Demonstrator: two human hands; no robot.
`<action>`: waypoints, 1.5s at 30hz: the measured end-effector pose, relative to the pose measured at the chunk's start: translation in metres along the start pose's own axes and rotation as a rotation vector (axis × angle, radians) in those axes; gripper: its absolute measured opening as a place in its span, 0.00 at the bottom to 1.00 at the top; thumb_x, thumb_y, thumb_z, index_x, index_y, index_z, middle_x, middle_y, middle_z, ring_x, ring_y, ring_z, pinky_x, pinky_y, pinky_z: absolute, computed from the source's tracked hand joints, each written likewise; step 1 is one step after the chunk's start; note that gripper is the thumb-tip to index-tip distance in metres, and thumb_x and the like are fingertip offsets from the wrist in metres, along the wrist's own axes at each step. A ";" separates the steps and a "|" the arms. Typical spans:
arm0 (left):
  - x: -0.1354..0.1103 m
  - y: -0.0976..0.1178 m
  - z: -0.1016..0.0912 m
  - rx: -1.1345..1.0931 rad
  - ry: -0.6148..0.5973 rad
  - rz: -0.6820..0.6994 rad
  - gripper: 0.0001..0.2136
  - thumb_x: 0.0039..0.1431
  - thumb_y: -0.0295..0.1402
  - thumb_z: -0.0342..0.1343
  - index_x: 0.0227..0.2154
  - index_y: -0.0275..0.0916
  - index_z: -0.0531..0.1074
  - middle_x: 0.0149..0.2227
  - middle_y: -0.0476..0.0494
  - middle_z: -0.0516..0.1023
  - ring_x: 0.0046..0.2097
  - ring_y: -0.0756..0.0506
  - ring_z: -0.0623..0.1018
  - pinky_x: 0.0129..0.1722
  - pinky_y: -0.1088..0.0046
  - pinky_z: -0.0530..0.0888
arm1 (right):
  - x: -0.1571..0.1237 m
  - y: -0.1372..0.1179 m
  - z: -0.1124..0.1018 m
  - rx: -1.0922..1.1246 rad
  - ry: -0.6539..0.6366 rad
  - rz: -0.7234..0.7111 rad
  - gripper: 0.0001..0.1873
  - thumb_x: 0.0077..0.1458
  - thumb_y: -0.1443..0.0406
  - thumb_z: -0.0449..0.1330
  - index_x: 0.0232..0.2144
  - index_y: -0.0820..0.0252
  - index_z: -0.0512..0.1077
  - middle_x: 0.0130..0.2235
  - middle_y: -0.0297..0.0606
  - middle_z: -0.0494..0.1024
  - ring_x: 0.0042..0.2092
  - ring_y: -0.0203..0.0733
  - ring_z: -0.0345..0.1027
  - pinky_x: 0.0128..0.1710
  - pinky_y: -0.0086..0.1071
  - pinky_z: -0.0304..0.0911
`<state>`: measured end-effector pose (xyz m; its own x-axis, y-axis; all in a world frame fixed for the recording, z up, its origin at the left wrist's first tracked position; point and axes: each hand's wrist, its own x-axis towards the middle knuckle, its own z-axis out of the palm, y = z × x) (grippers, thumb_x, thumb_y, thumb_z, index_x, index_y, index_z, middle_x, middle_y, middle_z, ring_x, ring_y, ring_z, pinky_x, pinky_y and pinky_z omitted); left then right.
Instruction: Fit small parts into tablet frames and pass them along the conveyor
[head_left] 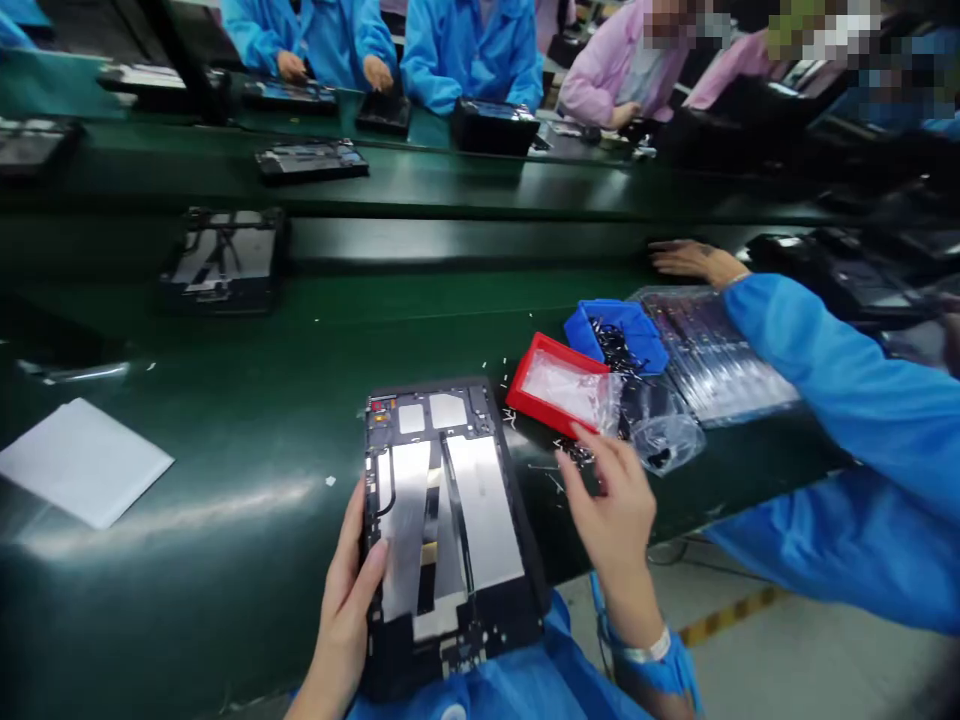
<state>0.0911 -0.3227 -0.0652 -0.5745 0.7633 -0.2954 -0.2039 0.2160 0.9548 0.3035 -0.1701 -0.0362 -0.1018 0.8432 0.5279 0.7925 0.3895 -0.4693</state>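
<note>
Left hand (346, 592): grasping tablet (484, 510) by its left edge;
Right hand (616, 505): released, loosely curled near red tray (544, 415);
Tabletop (262, 400): blue tray (651, 361) beside red tray

Single head-worn view, directed forward and down from the wearer's eye level. Nearest, at lower centre, lie the left hand (346, 592), the right hand (616, 505) and a flat black rectangular device with silver panels (486, 510); the glossy dark-green workbench (255, 420) spans mid-field, with blue-jacketed co-workers (476, 50) farther off, cropped above.
</note>
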 end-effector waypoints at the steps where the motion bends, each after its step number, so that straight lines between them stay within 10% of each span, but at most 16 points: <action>1: 0.001 0.002 0.000 0.004 0.006 0.009 0.26 0.60 0.44 0.57 0.61 0.54 0.65 0.67 0.58 0.57 0.69 0.41 0.53 0.67 0.68 0.55 | 0.005 0.008 -0.003 -0.100 0.050 -0.036 0.15 0.58 0.58 0.59 0.45 0.57 0.77 0.40 0.43 0.77 0.39 0.43 0.71 0.37 0.36 0.66; 7: 0.003 0.008 0.005 0.004 -0.006 0.054 0.25 0.61 0.43 0.56 0.61 0.54 0.64 0.68 0.60 0.54 0.69 0.41 0.53 0.67 0.68 0.57 | 0.040 0.028 0.005 -0.215 -0.086 -0.184 0.13 0.61 0.61 0.54 0.29 0.58 0.76 0.28 0.38 0.77 0.30 0.40 0.69 0.30 0.31 0.60; 14: 0.001 0.015 0.012 0.017 0.005 0.052 0.25 0.63 0.42 0.53 0.63 0.53 0.62 0.68 0.59 0.54 0.70 0.42 0.51 0.67 0.69 0.56 | 0.075 -0.007 0.046 -0.309 -0.062 0.005 0.14 0.60 0.62 0.53 0.37 0.63 0.77 0.34 0.45 0.80 0.30 0.44 0.71 0.27 0.33 0.57; 17: 0.002 0.017 0.014 0.020 0.019 0.040 0.27 0.63 0.42 0.52 0.65 0.51 0.58 0.68 0.59 0.53 0.70 0.42 0.51 0.67 0.71 0.56 | 0.052 -0.014 0.032 -0.263 -0.037 -0.013 0.19 0.61 0.58 0.53 0.47 0.63 0.75 0.38 0.46 0.81 0.31 0.42 0.73 0.28 0.32 0.59; 26: 0.018 0.014 0.009 0.068 0.012 0.039 0.27 0.60 0.41 0.56 0.63 0.56 0.61 0.67 0.62 0.56 0.69 0.40 0.52 0.68 0.68 0.51 | -0.024 -0.026 0.002 -0.007 -0.534 -0.043 0.22 0.66 0.66 0.45 0.26 0.57 0.75 0.23 0.33 0.79 0.24 0.36 0.72 0.24 0.28 0.57; 32: 0.020 0.029 0.022 0.070 0.057 0.023 0.28 0.63 0.42 0.53 0.65 0.51 0.57 0.68 0.57 0.56 0.69 0.41 0.52 0.68 0.67 0.50 | 0.053 -0.009 0.021 -0.213 -0.116 -0.182 0.18 0.62 0.59 0.52 0.47 0.61 0.75 0.37 0.45 0.81 0.39 0.45 0.73 0.34 0.33 0.63; 38: 0.017 0.037 0.027 0.052 0.063 0.007 0.30 0.63 0.43 0.52 0.67 0.49 0.54 0.69 0.55 0.53 0.69 0.41 0.52 0.68 0.68 0.52 | 0.116 -0.008 0.051 -0.391 -0.315 0.077 0.20 0.58 0.62 0.55 0.51 0.62 0.72 0.31 0.45 0.80 0.31 0.47 0.72 0.27 0.34 0.56; 45: 0.014 0.040 0.030 -0.001 0.051 -0.006 0.29 0.63 0.42 0.53 0.66 0.50 0.55 0.68 0.56 0.55 0.70 0.41 0.51 0.67 0.69 0.53 | 0.127 0.044 0.014 -0.351 0.055 0.028 0.15 0.59 0.67 0.51 0.41 0.59 0.78 0.38 0.43 0.79 0.42 0.46 0.69 0.37 0.36 0.60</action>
<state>0.0985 -0.2848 -0.0303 -0.6132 0.7299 -0.3021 -0.2078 0.2199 0.9531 0.3171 -0.0410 0.0008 -0.0519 0.8269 0.5600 0.9539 0.2070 -0.2173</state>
